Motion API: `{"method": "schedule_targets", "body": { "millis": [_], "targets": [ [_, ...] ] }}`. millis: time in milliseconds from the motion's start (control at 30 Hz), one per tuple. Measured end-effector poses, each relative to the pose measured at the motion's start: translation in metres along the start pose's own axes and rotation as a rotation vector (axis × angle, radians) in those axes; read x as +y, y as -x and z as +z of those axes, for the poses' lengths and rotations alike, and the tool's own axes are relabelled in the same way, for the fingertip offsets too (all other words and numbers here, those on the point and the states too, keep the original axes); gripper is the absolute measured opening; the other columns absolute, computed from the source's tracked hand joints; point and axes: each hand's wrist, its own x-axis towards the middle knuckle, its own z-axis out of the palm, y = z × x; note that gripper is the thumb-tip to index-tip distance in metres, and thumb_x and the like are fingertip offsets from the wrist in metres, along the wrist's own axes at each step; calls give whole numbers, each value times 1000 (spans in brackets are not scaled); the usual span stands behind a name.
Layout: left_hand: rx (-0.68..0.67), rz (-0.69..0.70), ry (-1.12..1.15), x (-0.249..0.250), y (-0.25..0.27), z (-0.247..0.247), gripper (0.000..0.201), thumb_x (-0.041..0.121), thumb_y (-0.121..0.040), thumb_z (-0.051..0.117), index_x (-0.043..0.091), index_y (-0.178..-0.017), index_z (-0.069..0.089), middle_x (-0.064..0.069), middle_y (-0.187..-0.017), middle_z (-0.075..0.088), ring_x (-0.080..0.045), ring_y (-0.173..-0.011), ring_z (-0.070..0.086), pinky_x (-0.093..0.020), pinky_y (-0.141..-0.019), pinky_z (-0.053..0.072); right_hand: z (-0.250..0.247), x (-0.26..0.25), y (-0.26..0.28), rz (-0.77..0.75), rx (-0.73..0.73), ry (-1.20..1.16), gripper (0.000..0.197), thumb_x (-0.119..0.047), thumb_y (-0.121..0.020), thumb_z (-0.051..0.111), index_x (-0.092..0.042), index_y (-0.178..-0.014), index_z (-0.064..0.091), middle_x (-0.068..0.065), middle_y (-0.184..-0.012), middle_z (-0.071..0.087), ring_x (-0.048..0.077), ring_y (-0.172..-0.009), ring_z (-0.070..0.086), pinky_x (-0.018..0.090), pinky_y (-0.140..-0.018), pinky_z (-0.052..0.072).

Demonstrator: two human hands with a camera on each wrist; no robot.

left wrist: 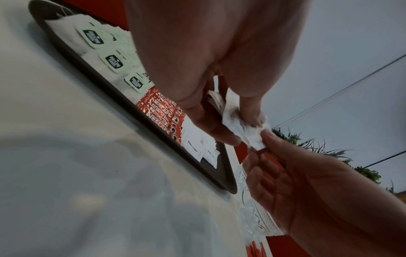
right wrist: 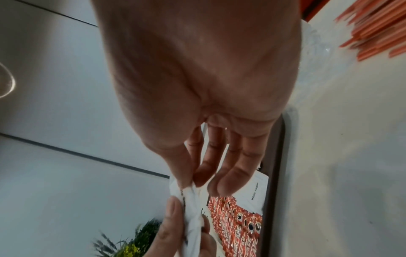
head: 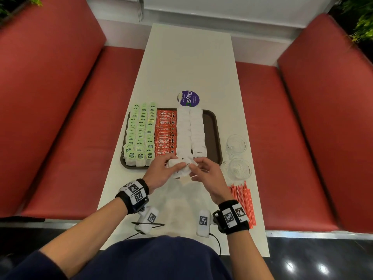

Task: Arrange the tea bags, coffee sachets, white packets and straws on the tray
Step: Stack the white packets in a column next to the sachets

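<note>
A dark brown tray (head: 212,126) lies on the white table. It carries rows of green-tagged tea bags (head: 141,134), red coffee sachets (head: 166,134) and two rows of white packets (head: 190,128). Over the tray's near edge both hands hold a small bunch of white packets (head: 181,168). My left hand (head: 161,170) grips the bunch between thumb and fingers (left wrist: 252,114). My right hand (head: 203,172) pinches one packet at its edge (right wrist: 189,193) with thumb and forefinger. Orange straws (head: 243,201) lie on the table to the right, off the tray.
Two empty clear glass cups (head: 236,144) (head: 239,168) stand right of the tray, between it and the straws. A round purple sticker (head: 188,98) sits beyond the tray. Red bench seats (head: 60,118) flank the table on both sides.
</note>
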Motion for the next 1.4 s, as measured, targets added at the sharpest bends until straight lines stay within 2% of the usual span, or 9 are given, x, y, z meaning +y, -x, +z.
{"method": "schedule_targets", "body": {
  "millis": [133, 233, 367, 533, 633, 833, 1000, 1167, 1400],
  "targets": [
    [-23, 41, -62, 0, -7, -1, 16, 35, -90, 87, 23, -95, 78, 2, -99, 79, -12, -93, 72, -28, -82, 57, 2, 0, -11, -2, 20, -144, 16, -15, -106, 70, -3, -117, 69, 19, -113, 77, 32, -108, 76, 47, -95, 64],
    [-25, 32, -74, -3, -15, 1, 13, 34, -93, 84, 23, -98, 78, 9, -99, 78, -6, -93, 70, -25, -81, 56, 2, -10, -24, -30, 20, -131, 14, -18, -109, 66, -8, -118, 64, 15, -115, 78, 35, -108, 77, 51, -89, 66],
    [32, -22, -65, -11, -23, -5, 13, 37, -95, 82, 25, -97, 77, 4, -98, 75, -11, -89, 67, -30, -80, 53, -24, -19, -59, -247, 150, 519, 6, -28, -107, 68, -32, -111, 68, -8, -100, 76, 15, -91, 75, 46, -77, 66],
    [71, -85, -38, -24, -25, -14, 18, 40, -95, 81, 23, -101, 78, -2, -104, 77, -22, -99, 71, -42, -88, 58, -31, -33, -95, -150, -100, 1281, 8, -29, -101, 71, -27, -109, 70, -5, -98, 69, 23, -93, 68, 40, -75, 56],
    [82, -107, -18, -27, -24, -17, 18, 41, -94, 82, 25, -101, 79, 1, -103, 78, -22, -100, 73, -44, -89, 60, -26, -30, -110, -133, -172, 1451, 5, -27, -100, 73, -24, -103, 74, -2, -101, 64, 27, -95, 68, 36, -71, 46],
    [92, -94, 11, -21, -23, -24, 14, 37, -97, 79, 24, -104, 79, 4, -102, 77, -9, -91, 70, -24, -77, 51, -22, -21, -126, -289, -95, 1557, 15, -25, -99, 75, -23, -114, 72, 2, -112, 67, 28, -101, 67, 37, -73, 46],
    [102, -125, 112, -18, -24, -22, 10, 26, -102, 74, 23, -109, 81, 4, -110, 79, -16, -106, 74, -34, -90, 60, -7, -15, -108, -355, 102, 1221, 13, -32, -103, 70, -22, -109, 66, -1, -107, 67, 23, -95, 64, 41, -78, 56],
    [158, -93, 228, -11, -23, -13, 17, 18, -99, 77, 11, -114, 81, -5, -108, 82, -25, -104, 78, -38, -90, 64, 21, -12, -61, -69, 25, 538, 28, -54, -96, 78, -28, -99, 68, -7, -93, 77, 9, -82, 76, 27, -75, 62],
    [144, -86, 202, -7, -21, -12, 20, 14, -94, 82, 17, -114, 84, 1, -112, 82, -19, -109, 77, -37, -97, 61, 14, 5, -45, -7, 62, 269, 11, -27, -95, 85, -23, -103, 79, 2, -93, 79, 27, -92, 78, 43, -80, 68]
  ]
}}
